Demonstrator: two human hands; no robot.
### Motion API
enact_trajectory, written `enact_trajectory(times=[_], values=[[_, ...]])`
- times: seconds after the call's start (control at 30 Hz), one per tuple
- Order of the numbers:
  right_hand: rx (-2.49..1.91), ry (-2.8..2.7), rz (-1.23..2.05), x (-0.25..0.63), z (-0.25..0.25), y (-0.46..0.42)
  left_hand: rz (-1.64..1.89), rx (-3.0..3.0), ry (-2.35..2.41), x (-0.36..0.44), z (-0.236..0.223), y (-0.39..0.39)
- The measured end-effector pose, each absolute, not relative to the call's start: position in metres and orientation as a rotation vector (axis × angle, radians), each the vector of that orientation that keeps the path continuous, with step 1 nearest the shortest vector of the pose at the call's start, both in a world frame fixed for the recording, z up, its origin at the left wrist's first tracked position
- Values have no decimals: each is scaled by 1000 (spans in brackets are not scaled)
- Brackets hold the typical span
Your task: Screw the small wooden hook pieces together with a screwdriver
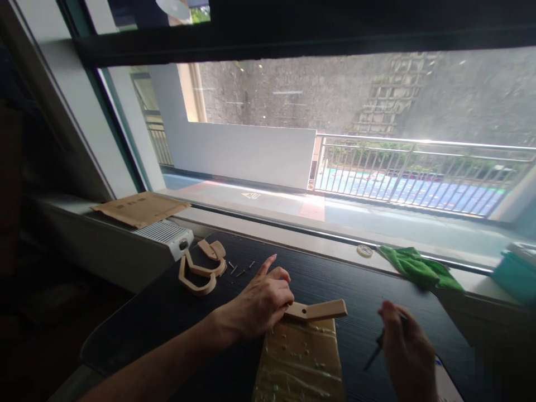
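My left hand (268, 296) grips one end of a pale wooden hook (322, 310), its fingers curled over it and the index finger raised. A dark hole shows in the hook's bent arm. The hook lies across the far end of a brown block (299, 357) wrapped in clear film, with several small holes or bumps on top. Off to the right, my right hand (406, 346), smeared by motion, is closed around a dark screwdriver (374, 356), its thin shaft slanting down to the left. Several screws (240, 273) lie loose beyond my left hand.
More wooden hooks (199, 287) sit at the left of the dark table (167, 335). Along the windowsill are a tape roll (364, 251), a green cloth (419, 268) and a teal container (515, 273). A brown envelope (142, 207) rests on a white appliance (171, 234) at left.
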State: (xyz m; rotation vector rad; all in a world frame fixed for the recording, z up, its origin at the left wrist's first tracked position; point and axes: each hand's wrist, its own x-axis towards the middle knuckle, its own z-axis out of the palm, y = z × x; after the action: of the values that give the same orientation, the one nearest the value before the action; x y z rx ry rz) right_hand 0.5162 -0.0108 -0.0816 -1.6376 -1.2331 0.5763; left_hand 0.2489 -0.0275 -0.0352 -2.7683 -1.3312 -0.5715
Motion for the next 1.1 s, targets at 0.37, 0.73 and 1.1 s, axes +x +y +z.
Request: enact_trajectory(times=[0.37,0.73,1.1], values=[[-878,-1802,510,460,-38,-24,-717,-2764,-1512,254,-39,-28],[-844,-1763,589,435,-52,-23,-708,-2768,-1507,252,-44,-28],[-840,-1815,617,433,-48,-23,-714,-2784,-1501,251,-46,-27]])
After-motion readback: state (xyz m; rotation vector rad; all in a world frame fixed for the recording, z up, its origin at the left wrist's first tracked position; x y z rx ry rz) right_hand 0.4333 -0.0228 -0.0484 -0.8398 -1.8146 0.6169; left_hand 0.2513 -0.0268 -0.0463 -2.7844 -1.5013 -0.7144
